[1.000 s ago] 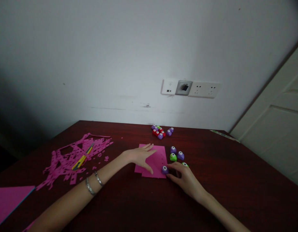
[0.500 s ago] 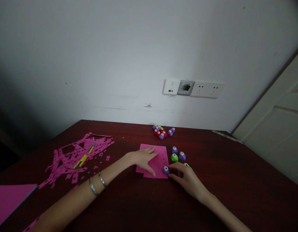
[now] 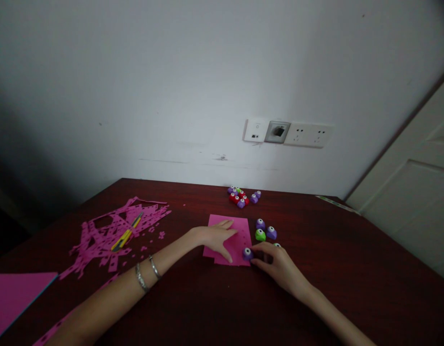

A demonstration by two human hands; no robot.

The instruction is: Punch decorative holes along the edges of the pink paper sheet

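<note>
- Purple block, topped with an eye (image 3: 247,253): located at the near right corner of the pink sheet (image 3: 237,244), which serves as landmark; block and sheet edge appear engaged, though the contact underneath is hidden.
- Blue-edged pink board (image 3: 20,300): well left of the sheet, on its near side.
- Pink scraps (image 3: 99,230): heaped left of the sheet, many perforated; apparently pushed there to leave working room.
- Yellow cutter (image 3: 126,234): lying on the scraps, left of the sheet, blade state too small to confirm.
- Left hand (image 3: 214,239): over the sheet's left and middle part, fingers spread wide, gripping nothing; presumably flattened so to keep the sheet from sliding.
- Eye-topped cluster (image 3: 237,198): beyond the sheet's far edge, seemingly parked out of the way.
- Right hand (image 3: 277,265): at the sheet's near right corner, thumb and forefinger narrowed on the purple block's right side, likely to steady it against the edge.
- Loose green block (image 3: 260,235): just right of the sheet, beside two purple ones, within easy reach.
</note>
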